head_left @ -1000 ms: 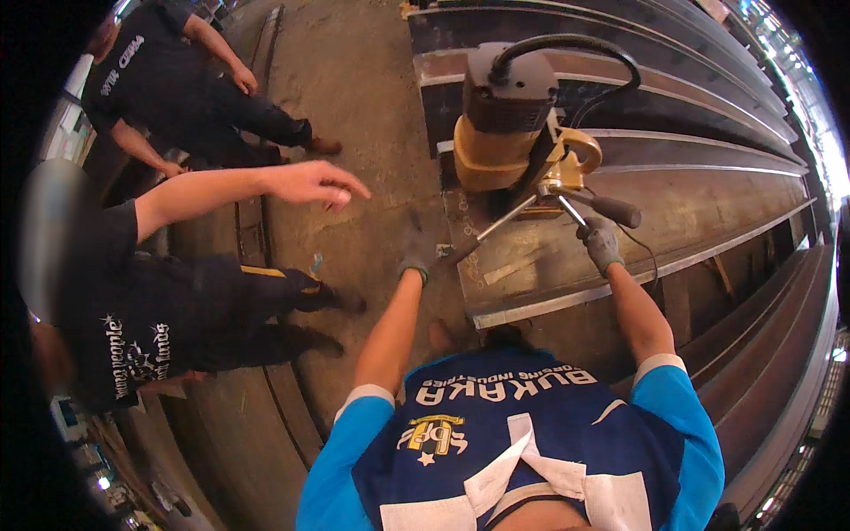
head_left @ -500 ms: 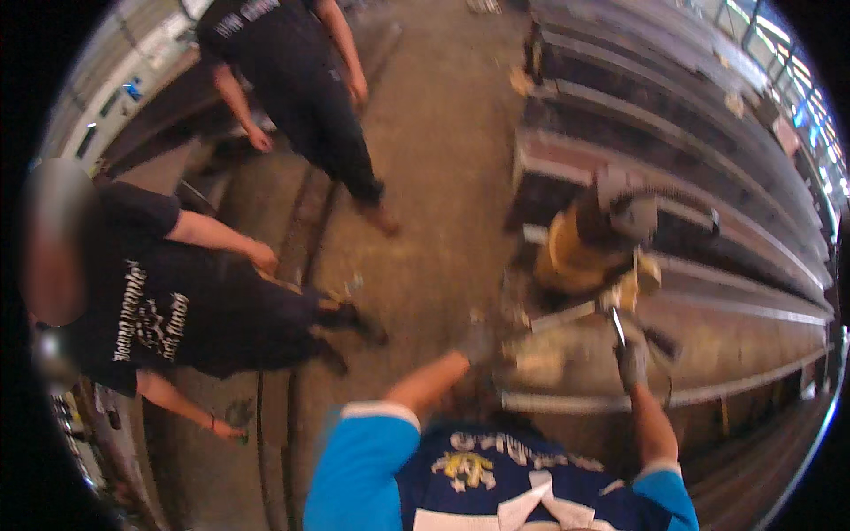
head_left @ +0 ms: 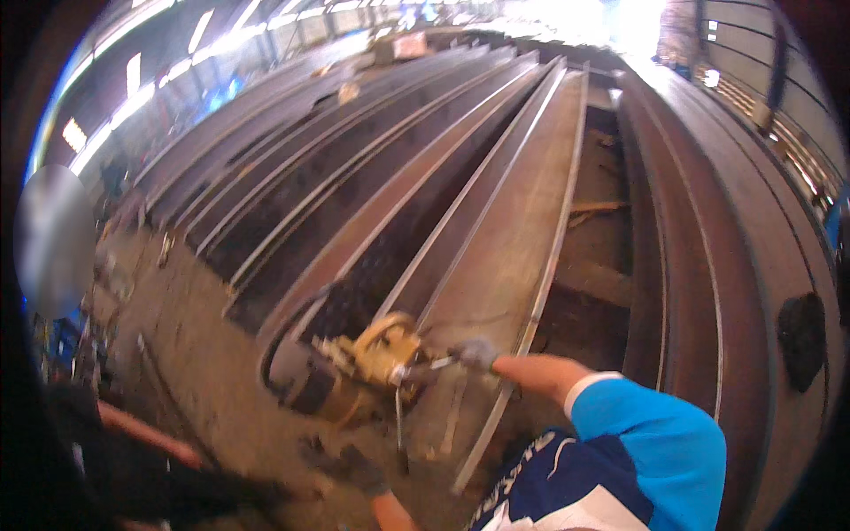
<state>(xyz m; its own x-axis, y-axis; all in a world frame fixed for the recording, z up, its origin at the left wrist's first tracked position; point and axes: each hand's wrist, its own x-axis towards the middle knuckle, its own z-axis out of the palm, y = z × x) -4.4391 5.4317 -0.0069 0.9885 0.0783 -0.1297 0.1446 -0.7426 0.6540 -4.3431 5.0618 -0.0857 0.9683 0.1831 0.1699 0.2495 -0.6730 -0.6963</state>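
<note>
A yellow machine with a dark motor-like cylinder stands at the near end of a long steel beam. My right hand, in a grey glove, is closed around a short silver metal handle at the machine's right side. Whether this handle belongs to the machine, I cannot tell. A thin metal rod points down from the machine's front. My left hand, also gloved, is below the dark cylinder, its fingers spread and holding nothing.
Long steel beams lie side by side ahead, and further beams run along the right. A dark object rests on the far-right beam. At the lower left, a person's forearm reaches in over the brown floor.
The view has swung to the right, so the machine now appears nearer the middle. My left hand shows spread below the machine. My right hand stays at the silver handle.
</note>
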